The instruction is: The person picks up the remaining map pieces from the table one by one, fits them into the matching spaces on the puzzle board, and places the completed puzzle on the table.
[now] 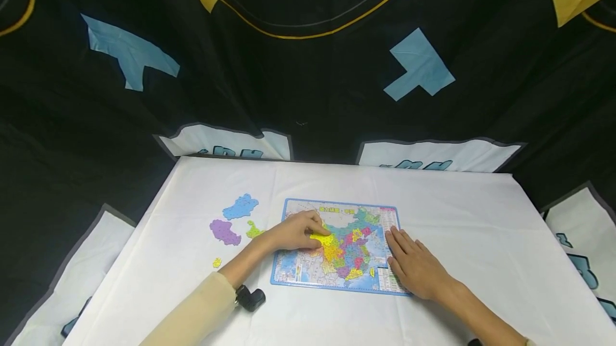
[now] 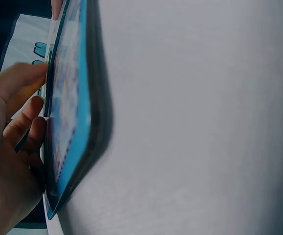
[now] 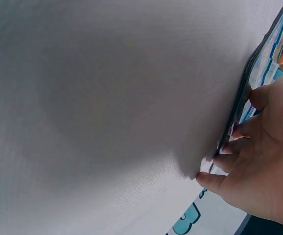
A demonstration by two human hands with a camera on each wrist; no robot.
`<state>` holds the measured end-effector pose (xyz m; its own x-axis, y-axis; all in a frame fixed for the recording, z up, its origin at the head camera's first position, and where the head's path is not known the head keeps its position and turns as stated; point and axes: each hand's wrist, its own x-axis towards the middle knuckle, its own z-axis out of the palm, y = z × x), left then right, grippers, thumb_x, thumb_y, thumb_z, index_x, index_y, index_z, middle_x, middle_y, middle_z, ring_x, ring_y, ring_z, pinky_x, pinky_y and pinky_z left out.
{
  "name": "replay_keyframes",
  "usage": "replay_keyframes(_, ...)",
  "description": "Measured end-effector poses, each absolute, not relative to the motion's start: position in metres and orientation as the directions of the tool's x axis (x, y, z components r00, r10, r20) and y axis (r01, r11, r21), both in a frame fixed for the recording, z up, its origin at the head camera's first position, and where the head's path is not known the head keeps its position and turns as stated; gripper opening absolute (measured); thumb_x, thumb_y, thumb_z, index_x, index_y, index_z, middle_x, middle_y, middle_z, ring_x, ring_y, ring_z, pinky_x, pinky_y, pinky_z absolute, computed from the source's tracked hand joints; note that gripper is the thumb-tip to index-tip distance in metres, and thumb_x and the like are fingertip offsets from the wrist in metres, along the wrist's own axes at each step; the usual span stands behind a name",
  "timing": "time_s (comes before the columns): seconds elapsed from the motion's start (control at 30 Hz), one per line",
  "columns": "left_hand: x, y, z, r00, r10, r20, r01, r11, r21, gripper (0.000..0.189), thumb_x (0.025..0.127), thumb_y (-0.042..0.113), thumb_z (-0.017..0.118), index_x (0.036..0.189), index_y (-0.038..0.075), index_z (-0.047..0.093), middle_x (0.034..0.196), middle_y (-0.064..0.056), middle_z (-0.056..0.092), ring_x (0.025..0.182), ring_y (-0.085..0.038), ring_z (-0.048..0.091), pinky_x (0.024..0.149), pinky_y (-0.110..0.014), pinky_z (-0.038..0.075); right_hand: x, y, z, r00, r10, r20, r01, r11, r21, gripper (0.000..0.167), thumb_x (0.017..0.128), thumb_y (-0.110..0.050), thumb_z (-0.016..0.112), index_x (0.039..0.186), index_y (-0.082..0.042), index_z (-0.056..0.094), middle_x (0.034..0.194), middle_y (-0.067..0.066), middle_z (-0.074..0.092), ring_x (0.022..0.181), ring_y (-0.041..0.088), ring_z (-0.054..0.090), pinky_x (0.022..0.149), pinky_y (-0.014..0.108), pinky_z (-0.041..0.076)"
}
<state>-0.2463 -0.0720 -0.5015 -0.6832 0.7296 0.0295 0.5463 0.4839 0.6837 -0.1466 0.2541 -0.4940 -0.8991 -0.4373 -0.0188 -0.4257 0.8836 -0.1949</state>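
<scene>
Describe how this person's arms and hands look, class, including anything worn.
The left hand is ungloved; a plain, pale cream sleeve covers most of that forearm, with a rounded black device beside the cuff. The right hand is ungloved too, its forearm mostly bare; only a sliver of cream cuff and something black show at the bottom edge.

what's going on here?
A person is working on a map puzzle board. Their left hand has finger and thumb at a bright yellow piece on it; whether it's gripped is unclear. The right hand rests on the board's right edge. A blue piece, purple piece, green piece and small yellow piece lie off the board, to its left.
</scene>
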Motion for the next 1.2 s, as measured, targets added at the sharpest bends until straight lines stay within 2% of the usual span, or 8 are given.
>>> replay_keyframes(0.7, -0.2476, -0.0683, -0.4983, -0.704, 0.71, 0.03, 0.544, 0.511, 0.665, 0.032, 0.083, 0.021, 0.082, 0.113, 0.016, 0.077, 0.096, 0.012, 0.057, 0.084, -0.009, 0.049, 0.077, -0.027, 0.044, -0.1486, 0.2554, -0.4922, -0.897, -0.441, -0.003, -0.433, 0.882, -0.186, 0.057, 0.106, -0.027, 0.046, 0.152, 0.005, 0.034, 0.157, 0.023, 0.03, 0.143, 0.041, 0.029, 0.109, 0.062, 0.029)
replay_keyframes(0.9, -0.2465, -0.0684, -0.4986, -0.699, 0.714, 0.033, 0.544, 0.501, 0.673, 0.032, 0.082, 0.02, 0.083, 0.113, 0.014, 0.077, 0.093, 0.008, 0.056, 0.082, -0.01, 0.049, 0.074, -0.026, 0.045, -0.148, 0.2547, -0.4926, -0.896, -0.444, -0.006, -0.435, 0.88, -0.192, 0.057, 0.106, -0.027, 0.047, 0.151, 0.005, 0.034, 0.157, 0.024, 0.03, 0.143, 0.042, 0.029, 0.108, 0.062, 0.03)
replay_keyframes(1.2, -0.245, -0.0719, -0.496, -0.706, 0.708, 0.027, 0.518, 0.49, 0.701, 0.031, 0.084, 0.02, 0.082, 0.114, 0.013, 0.077, 0.099, 0.007, 0.059, 0.085, -0.012, 0.05, 0.077, -0.027, 0.045, -0.1476, 0.2534, -0.4934, -0.896, -0.444, 0.004, -0.435, 0.877, -0.204, 0.057, 0.106, -0.026, 0.047, 0.151, 0.005, 0.034, 0.157, 0.024, 0.03, 0.143, 0.042, 0.029, 0.108, 0.063, 0.03)
